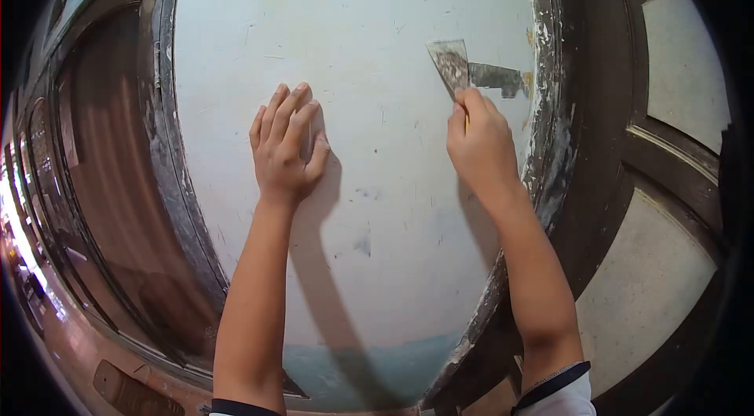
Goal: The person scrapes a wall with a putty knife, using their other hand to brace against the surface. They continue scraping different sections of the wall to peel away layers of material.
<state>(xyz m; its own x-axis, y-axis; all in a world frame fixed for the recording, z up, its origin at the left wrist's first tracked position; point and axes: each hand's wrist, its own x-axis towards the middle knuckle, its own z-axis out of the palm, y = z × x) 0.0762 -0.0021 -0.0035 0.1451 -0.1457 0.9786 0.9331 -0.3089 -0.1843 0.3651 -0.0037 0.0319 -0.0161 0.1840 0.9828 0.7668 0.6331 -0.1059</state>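
Note:
My right hand (484, 137) is wrapped round the handle of a putty knife (449, 62), whose broad, smudged metal blade points up over the pale wall (377, 204). Just right of the blade is a dark grey patch (496, 78) with ragged edges, where the pale coating is gone. My left hand (287, 141) is raised at the wall's middle left, fingers stretched upward and a little apart, with nothing in it. Small scratches and specks mark the wall around both hands.
A worn wooden frame (543, 62) with flaking white paint borders the wall on the right, beside a dark panelled door (597, 125). Dark brown woodwork (110, 133) stands on the left. Low on the wall runs a bluish-green band (322, 373). A brown object (129, 392) lies at bottom left.

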